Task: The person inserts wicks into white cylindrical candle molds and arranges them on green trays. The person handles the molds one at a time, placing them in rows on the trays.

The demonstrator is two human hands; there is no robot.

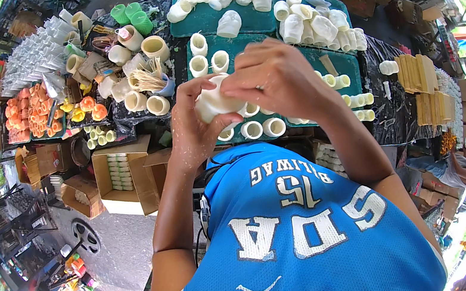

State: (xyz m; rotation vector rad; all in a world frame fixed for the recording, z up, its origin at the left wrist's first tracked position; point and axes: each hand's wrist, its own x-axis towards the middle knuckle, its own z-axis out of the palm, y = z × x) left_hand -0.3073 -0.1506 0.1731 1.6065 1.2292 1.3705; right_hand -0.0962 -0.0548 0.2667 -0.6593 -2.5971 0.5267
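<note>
A rounded, hollow white candle (215,101) is gripped in my left hand (188,119), thumb under it and fingers round its side. My right hand (276,73) meets it from the right, its fingers pinched together at the candle's upper edge. Whatever lies between those fingertips is hidden, and the back of that hand is slightly blurred. Around both hands, open hollow candles (252,130) stand upright on a green tray (230,43). Two more candle cups (199,65) stand just beyond my left hand.
Lumpy white candles (229,24) crowd the far trays. At left are orange pieces (29,112), green cups (132,17) and a blue cup (167,85) of pale sticks. A cardboard box (123,177) is below the table. Wooden slats (417,73) lie at right, near another person (459,169).
</note>
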